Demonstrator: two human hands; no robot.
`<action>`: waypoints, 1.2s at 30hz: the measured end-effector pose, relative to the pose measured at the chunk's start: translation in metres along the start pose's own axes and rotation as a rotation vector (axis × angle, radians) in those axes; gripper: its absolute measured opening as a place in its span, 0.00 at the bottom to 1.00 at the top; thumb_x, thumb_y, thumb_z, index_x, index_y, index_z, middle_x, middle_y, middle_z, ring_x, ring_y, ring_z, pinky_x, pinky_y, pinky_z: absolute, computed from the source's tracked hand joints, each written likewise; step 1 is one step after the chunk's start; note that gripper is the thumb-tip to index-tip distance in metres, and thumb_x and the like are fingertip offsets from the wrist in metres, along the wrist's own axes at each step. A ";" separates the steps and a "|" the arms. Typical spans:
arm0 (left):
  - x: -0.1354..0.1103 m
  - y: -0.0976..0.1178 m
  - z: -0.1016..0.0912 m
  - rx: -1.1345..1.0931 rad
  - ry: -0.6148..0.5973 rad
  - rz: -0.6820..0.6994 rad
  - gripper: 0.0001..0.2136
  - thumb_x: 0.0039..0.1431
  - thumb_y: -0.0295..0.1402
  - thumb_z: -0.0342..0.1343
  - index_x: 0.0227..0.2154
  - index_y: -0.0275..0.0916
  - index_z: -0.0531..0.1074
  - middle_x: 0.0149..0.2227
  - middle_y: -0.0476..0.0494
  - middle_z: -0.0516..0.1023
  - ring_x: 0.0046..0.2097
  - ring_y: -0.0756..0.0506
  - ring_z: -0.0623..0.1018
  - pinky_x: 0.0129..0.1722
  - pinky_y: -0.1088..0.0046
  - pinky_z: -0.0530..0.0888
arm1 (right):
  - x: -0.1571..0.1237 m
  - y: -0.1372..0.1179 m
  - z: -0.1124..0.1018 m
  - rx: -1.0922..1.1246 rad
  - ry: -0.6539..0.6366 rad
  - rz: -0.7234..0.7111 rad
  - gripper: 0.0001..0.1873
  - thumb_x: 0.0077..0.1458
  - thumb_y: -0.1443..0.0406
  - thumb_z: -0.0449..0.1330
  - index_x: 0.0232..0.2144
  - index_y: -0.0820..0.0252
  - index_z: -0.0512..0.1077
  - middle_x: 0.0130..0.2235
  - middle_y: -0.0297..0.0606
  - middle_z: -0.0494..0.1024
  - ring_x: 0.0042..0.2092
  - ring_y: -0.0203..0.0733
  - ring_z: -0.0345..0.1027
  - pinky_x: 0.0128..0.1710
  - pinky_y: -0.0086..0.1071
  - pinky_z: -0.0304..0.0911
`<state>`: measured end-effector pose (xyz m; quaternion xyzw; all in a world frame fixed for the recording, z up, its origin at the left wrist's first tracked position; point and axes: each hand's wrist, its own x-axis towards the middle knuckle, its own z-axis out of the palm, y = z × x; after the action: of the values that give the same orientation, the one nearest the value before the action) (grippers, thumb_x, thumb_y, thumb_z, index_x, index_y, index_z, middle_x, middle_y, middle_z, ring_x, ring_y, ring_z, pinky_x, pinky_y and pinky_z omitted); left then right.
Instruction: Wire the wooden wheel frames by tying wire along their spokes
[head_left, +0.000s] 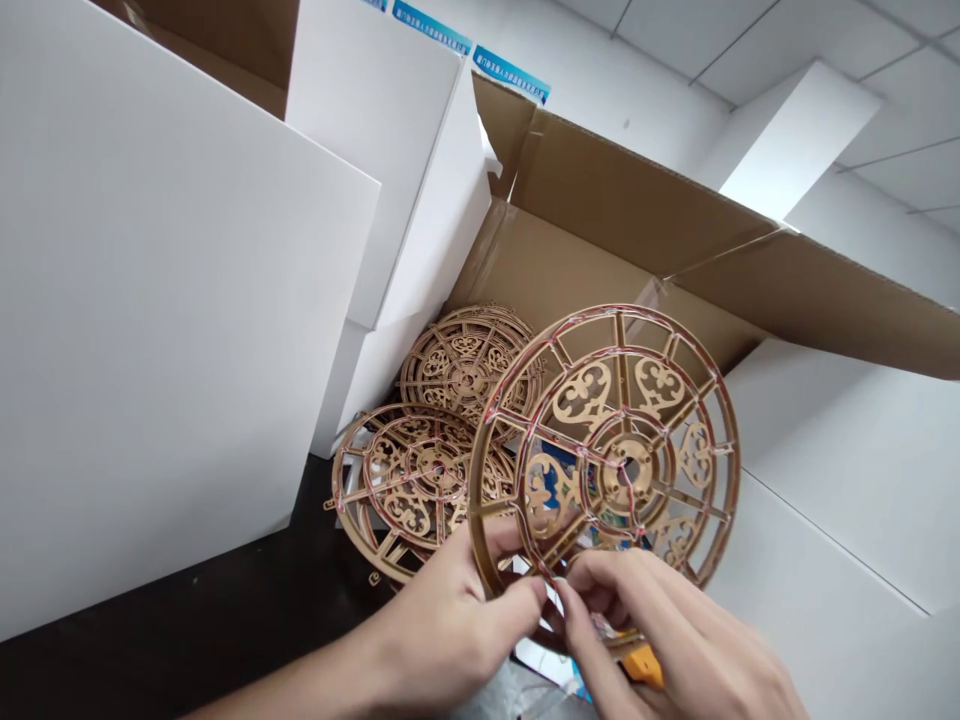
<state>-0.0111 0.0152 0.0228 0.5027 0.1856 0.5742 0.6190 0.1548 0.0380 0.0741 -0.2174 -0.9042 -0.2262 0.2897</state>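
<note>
A round gold-brown openwork wheel frame point(613, 482), with scrollwork between its spokes, is held up tilted in front of me. Thin red and white wire point(553, 438) runs along its rings and spokes to the hub. My left hand point(465, 618) grips the lower-left rim, thumb in front and fingers behind. Beside that thumb, my right hand point(667, 625) is closed at the lower ring, thumb and forefinger pinching the wire. Behind to the left lies a similar wired wheel frame point(437, 468), and farther back a stack of wheel frames point(466, 378).
Large white panels point(165, 300) stand on the left on a dark tabletop point(187, 610). An open cardboard box point(577, 240) rises behind the frames. Below my right hand shows an orange-yellow object point(643, 664), partly hidden. Blue signs point(510, 75) hang on the far wall.
</note>
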 end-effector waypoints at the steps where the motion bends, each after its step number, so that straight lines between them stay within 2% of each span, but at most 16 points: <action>1: 0.000 -0.001 0.000 -0.004 -0.006 0.006 0.12 0.61 0.32 0.58 0.47 0.41 0.78 0.41 0.42 0.80 0.43 0.44 0.79 0.38 0.72 0.76 | 0.000 0.001 0.000 0.003 -0.003 -0.007 0.08 0.64 0.66 0.52 0.31 0.56 0.66 0.25 0.29 0.71 0.23 0.30 0.69 0.22 0.24 0.61; 10: 0.000 -0.002 0.004 -0.007 -0.043 -0.012 0.13 0.63 0.32 0.57 0.49 0.43 0.77 0.47 0.42 0.79 0.49 0.42 0.77 0.42 0.69 0.76 | -0.001 0.006 -0.007 -0.055 -0.086 -0.043 0.08 0.64 0.66 0.51 0.31 0.55 0.65 0.25 0.29 0.71 0.24 0.32 0.69 0.21 0.24 0.62; 17: -0.002 0.003 0.008 0.130 -0.017 0.050 0.11 0.63 0.31 0.53 0.44 0.40 0.79 0.44 0.43 0.80 0.51 0.41 0.75 0.55 0.61 0.68 | -0.002 0.003 -0.004 0.064 -0.065 0.056 0.08 0.57 0.66 0.55 0.26 0.54 0.64 0.21 0.26 0.65 0.20 0.29 0.62 0.19 0.22 0.59; 24: -0.001 0.010 0.015 0.032 -0.049 0.089 0.09 0.62 0.30 0.55 0.40 0.35 0.79 0.41 0.41 0.80 0.49 0.39 0.76 0.54 0.60 0.69 | 0.000 0.001 -0.002 0.068 -0.050 0.092 0.07 0.53 0.67 0.56 0.24 0.55 0.64 0.21 0.25 0.64 0.20 0.28 0.60 0.19 0.21 0.58; 28: -0.001 0.008 0.017 -0.027 -0.051 0.073 0.09 0.62 0.31 0.56 0.41 0.36 0.79 0.41 0.41 0.80 0.48 0.40 0.77 0.53 0.61 0.70 | -0.001 -0.001 -0.005 0.094 -0.052 0.119 0.07 0.52 0.67 0.57 0.23 0.55 0.63 0.21 0.25 0.63 0.20 0.26 0.60 0.19 0.19 0.58; 32: -0.001 0.009 0.018 -0.044 -0.041 0.087 0.08 0.61 0.28 0.58 0.41 0.37 0.80 0.41 0.43 0.80 0.49 0.41 0.77 0.56 0.62 0.68 | -0.002 -0.001 -0.007 0.130 -0.051 0.136 0.08 0.52 0.67 0.58 0.23 0.56 0.64 0.21 0.25 0.64 0.20 0.26 0.60 0.19 0.19 0.58; 36: -0.001 0.010 0.016 -0.047 -0.051 0.084 0.09 0.63 0.28 0.56 0.41 0.38 0.80 0.42 0.44 0.81 0.49 0.42 0.77 0.56 0.62 0.67 | -0.001 0.002 -0.008 0.114 -0.070 0.097 0.07 0.54 0.69 0.57 0.25 0.56 0.65 0.22 0.26 0.65 0.21 0.27 0.62 0.21 0.20 0.60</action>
<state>-0.0038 0.0057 0.0374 0.5099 0.1349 0.5910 0.6104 0.1602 0.0345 0.0796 -0.2520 -0.9136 -0.1524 0.2804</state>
